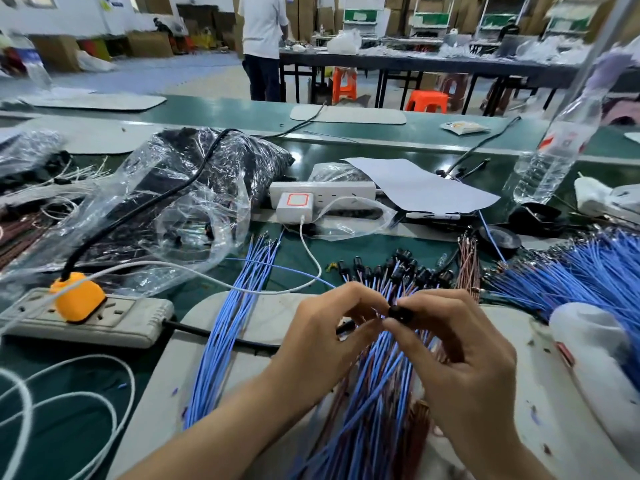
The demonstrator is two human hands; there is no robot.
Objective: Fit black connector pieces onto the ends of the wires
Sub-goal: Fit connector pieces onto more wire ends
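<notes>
Green surface (311, 251), head view: white mat (242, 317) at the near edge, a power strip (86, 320) to the left. Right grip (460, 358) pinches a black connector piece (400, 313) between thumb and forefinger, above the blue and brown wires (377, 393) fanned over the mat; left grip (322, 337) is curled, fingertips pinching those wires just beside the connector piece. Capped wires (398, 268) lie just beyond both grips.

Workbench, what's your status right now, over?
Right hand pinches small black plastic connector piece; left hand pinches a wire of the blue and brown wire bundle below. Nothing in the way.
</notes>
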